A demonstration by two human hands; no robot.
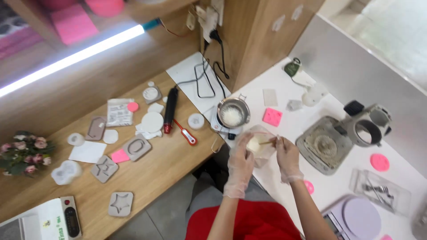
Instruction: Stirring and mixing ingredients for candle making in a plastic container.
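A clear plastic cup (pixel 260 144) is gripped by the gloved left hand (pixel 240 156), with the fingers wrapped around its side. The cup is held in the air above the near edge of the white desk (pixel 284 129), just in front of the small electric stove (pixel 219 124). A pale, creamy mass can be seen inside the cup. The gloved right hand (pixel 287 155) is closed on a thin wooden stick (pixel 268 142), and the tip of the stick is placed inside the cup.

On the stove a small metal pot (pixel 233 112) with a white content is standing. Beside it, further on the white desk, a pink square mould (pixel 272 117) is laid. To the right of the hands a grey dirty scale (pixel 322 144) is placed, and a grey machine with a ring (pixel 367 126) is behind it. Near the right edge a pink round mould (pixel 379 162) and a clear flat box (pixel 379 190) are seen, and a lilac round scale (pixel 360 218) is at the near corner.

On the wooden desk (pixel 178 155) at the left, several grey moulds (pixel 136 147) are spread, among them 1 star mould (pixel 120 204) near the front edge. A black and red heat tool (pixel 170 109) and a red thermometer (pixel 186 133) are lying near the middle. A bunch of pink flowers (pixel 24 153) is at the far left edge.
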